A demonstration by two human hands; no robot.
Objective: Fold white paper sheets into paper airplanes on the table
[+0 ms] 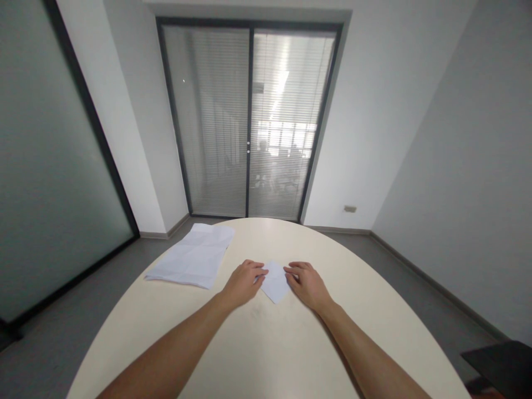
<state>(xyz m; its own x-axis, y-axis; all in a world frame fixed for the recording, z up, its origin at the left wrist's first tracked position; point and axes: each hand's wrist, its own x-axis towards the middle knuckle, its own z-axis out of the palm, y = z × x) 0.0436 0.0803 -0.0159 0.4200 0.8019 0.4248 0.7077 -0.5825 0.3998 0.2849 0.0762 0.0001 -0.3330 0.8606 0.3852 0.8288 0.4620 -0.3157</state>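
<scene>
The folded paper (pixel 275 281) lies flat on the table (pixel 291 343), between both hands. The left hand (pixel 242 284) presses its edge at 9 o'clock, the right hand (pixel 306 284) at 3 o'clock — fingers curled down on it, probably to hold a crease. A sheet stack (pixel 193 255) rests at 10 o'clock.

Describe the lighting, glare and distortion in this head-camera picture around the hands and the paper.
Head view: daylight through the blinds on the glass door blows out to glare at its middle; the wide lens bends the walls and the table edge; the left hand and right hand on the small folded paper are evenly lit, with soft shadows; the paper stack shows faint creases.
</scene>
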